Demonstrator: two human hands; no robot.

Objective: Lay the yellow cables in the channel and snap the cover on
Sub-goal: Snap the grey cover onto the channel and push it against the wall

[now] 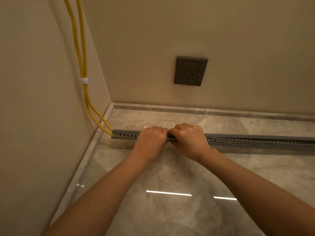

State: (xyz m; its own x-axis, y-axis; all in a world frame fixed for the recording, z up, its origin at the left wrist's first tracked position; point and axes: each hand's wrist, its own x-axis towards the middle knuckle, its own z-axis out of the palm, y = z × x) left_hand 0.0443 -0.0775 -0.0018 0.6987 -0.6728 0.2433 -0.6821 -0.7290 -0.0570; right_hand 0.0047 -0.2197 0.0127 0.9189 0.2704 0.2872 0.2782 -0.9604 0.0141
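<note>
Two yellow cables [81, 53] hang down the left wall, tied with a white band [84, 80], and enter the left end of a grey slotted channel [125, 135] lying across the marble floor. A grey cover [255, 137] sits along the top of the channel. My left hand [150, 139] and my right hand [188, 138] sit side by side on the channel, fingers curled over its top edge and gripping it with the cover. The cables inside the channel are hidden.
A grey wall socket [190, 71] is on the back wall above the channel. A stone skirting [204, 110] runs along the wall base. The left wall [42, 116] meets the channel's left end. Glossy marble floor [170, 193] lies under my forearms.
</note>
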